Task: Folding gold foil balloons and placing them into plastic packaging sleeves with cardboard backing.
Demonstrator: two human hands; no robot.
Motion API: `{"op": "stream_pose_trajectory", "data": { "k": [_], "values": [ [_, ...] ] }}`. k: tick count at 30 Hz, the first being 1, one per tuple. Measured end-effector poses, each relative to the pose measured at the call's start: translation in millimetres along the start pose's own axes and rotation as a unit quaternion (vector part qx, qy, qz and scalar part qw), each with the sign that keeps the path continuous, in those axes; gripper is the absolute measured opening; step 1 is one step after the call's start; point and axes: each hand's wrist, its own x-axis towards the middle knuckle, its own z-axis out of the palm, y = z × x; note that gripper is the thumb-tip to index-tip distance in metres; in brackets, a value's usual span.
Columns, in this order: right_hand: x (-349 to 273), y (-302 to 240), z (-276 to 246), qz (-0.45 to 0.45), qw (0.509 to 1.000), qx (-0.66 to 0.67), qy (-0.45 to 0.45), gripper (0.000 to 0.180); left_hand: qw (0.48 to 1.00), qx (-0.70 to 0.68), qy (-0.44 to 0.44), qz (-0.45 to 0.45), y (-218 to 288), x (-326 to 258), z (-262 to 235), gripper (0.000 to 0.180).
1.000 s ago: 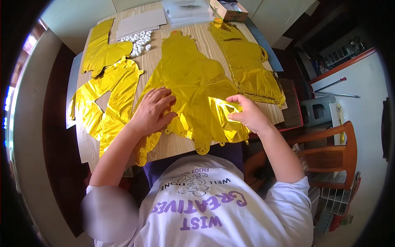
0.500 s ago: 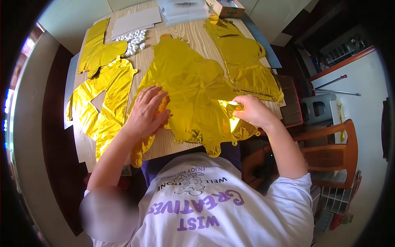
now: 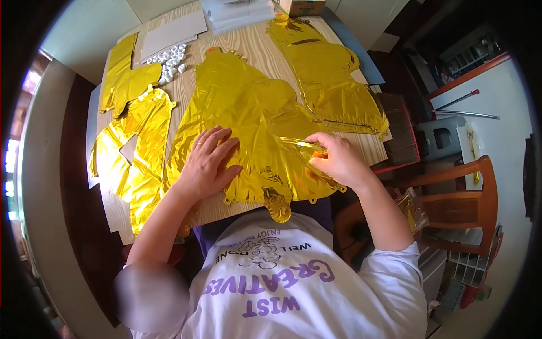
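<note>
A flat, gold foil balloon lies uninflated across the middle of the table, its lower edge reaching the near side. My left hand rests on its left part, fingers stretched out and holding nothing. With thumb and fingertips, my right hand pinches a raised fold of the same foil balloon at its right side. Just left of it is a crinkled gold foil balloon with a hole in it. Another gold foil balloon lies beyond that one, and one more gold foil balloon is at the far right.
Small white rolls are heaped on the wood-grain table at the back left, by grey sheets. Clear plastic bags and a cardboard box stand at the far edge. A wooden chair is at the right.
The pinched foil fold has come down flatter, and my right hand has shifted slightly left with it. My left hand now lies flatter on the foil. The whole view has shifted slightly.
</note>
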Motion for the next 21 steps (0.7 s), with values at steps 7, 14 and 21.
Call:
{"op": "stream_pose_trajectory", "data": {
  "k": [7,14,21],
  "values": [
    [9.3,19.0,-1.2,-0.030,1.000,0.004,-0.002,0.035,1.000,0.006,-0.003,0.010,0.3,11.4,4.3,0.060],
    [17.5,18.1,-9.2,-0.029,0.999,0.012,-0.037,0.036,0.999,-0.015,0.043,0.027,4.8,11.0,0.0,0.054],
    [24.4,17.7,-13.1,-0.046,0.998,-0.015,-0.049,0.035,0.997,-0.040,0.003,0.070,5.5,25.0,13.8,0.054]
  ]
}}
